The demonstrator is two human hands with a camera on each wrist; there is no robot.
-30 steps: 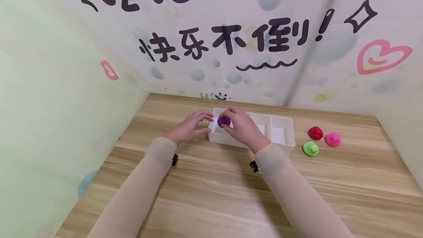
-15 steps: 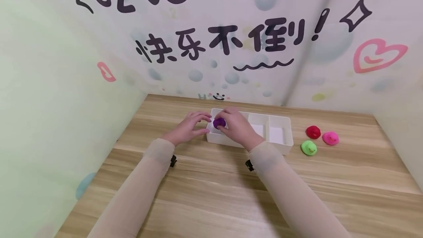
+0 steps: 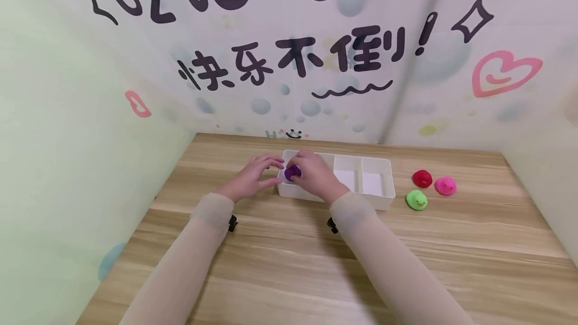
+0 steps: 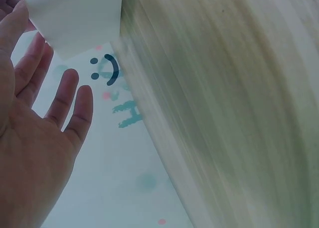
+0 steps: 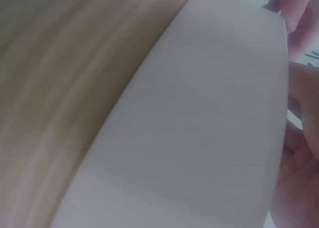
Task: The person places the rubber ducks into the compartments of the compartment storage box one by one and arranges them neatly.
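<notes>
Head view, centre of frame: purple toy (image 3: 292, 173) pinched between thumb and fingers of the right hand (image 3: 313, 172). Toy sits at the fingertips, on the picture-left side of that hand, within the left end of the white tray (image 3: 372, 201). Contact between toy and tray floor: cannot tell, fingers cover it.

Left hand (image 3: 252, 177) lies just left of the tray's end, thumb and fingers well parted, fingers loosely bent, grasping nothing. Fingertips come up to the tray's end wall; whether they touch it, cannot tell. Left wrist view agrees: palm and spread fingers at left, tray end at upper left.

Right wrist view: tray wall across the middle, fingers at the right edge.

Right of centre, on the wood-grain counter (image 3: 280, 265), beyond the tray: red toy (image 3: 422, 179), pink toy (image 3: 446, 186), green toy (image 3: 417, 199), grouped near one another.
</notes>
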